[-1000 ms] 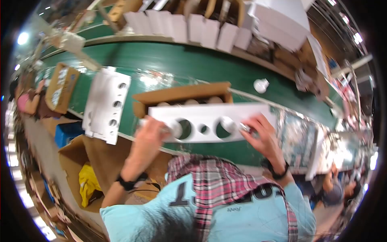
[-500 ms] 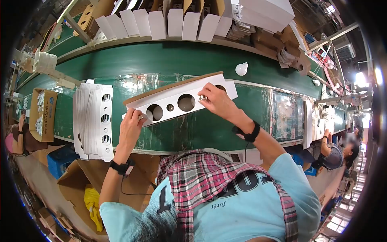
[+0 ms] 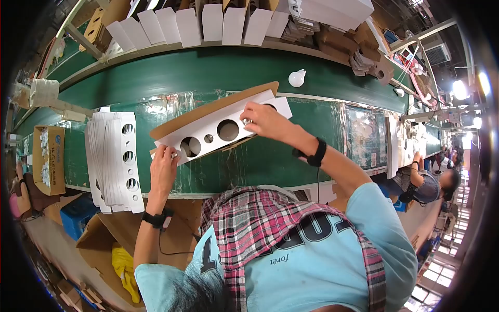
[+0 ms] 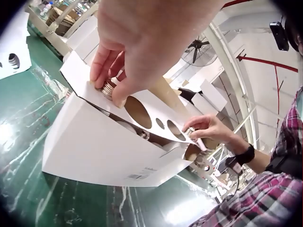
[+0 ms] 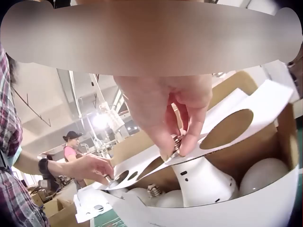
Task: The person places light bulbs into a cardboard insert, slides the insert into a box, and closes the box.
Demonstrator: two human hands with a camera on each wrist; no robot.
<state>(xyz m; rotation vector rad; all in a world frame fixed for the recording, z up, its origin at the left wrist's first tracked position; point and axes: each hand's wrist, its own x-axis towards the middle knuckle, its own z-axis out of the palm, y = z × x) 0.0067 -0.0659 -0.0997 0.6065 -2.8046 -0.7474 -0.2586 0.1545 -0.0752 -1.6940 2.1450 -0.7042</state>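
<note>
Fitting card [image 3: 209, 146] over bulbs [image 5: 203, 182], seemingly; left hand [image 3: 163, 167] at box's [image 4: 104, 146] left edge and right hand [image 3: 266, 122] pinch caps [image 4: 108, 89]; next, likely, press down

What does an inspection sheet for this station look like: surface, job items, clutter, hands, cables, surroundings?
Surface: green worktop, streaked.
Job items: white carton holding bulbs; holed white insert tilted over its opening.
Clutter: stack of holed white sheets on the person's left; loose bulb beyond the carton.
Hands: left hand and right hand each pinch a threaded metal base at the insert.
Cables: one at the left wristband, one at the right wristband.
Surroundings: other people both sides; row of white boxes ahead.
</note>
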